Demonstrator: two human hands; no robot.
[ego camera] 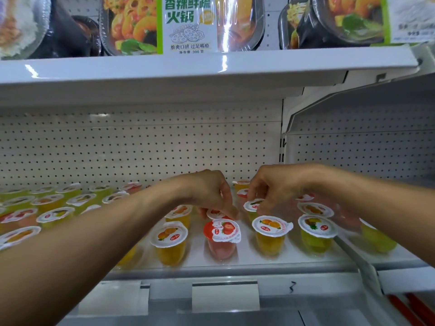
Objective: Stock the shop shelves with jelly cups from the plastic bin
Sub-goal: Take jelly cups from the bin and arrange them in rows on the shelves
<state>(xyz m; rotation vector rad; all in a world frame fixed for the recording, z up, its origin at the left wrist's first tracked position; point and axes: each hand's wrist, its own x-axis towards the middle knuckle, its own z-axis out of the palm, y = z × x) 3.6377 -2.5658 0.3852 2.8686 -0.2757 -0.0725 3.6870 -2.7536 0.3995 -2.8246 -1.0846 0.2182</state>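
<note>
My left hand (209,191) reaches in over the middle of the white shelf (247,255), its fingers pinched down on the lid rim of a red strawberry jelly cup (215,214) in the second row. My right hand (270,187) is at about 1 o'clock from it, fingertips closed on the lid edge of a green jelly cup (253,205). The two hands sit close together, apart but nearly level.

Along the front edge stands a row of cups: an orange jelly cup (169,241) at 7 o'clock from my left hand, a strawberry jelly cup (222,236) at 6 o'clock, another orange cup (270,234) below my right hand, and a yellow-green cup (316,234) at 4 o'clock from it. These stand apart from one another, with bare shelf showing between them. At 9 o'clock a dense block of yellow and orange cups (47,205) fills the left side of the shelf, partly behind my left forearm.

Behind my hands, toward 12 o'clock, the shelf floor is mostly bare up to the perforated back panel (141,147). The upper shelf (188,69) overhangs well above, carrying hot-pot meal boxes (183,24). A metal divider (360,260) bounds the shelf at 4 o'clock. The plastic bin is out of view.
</note>
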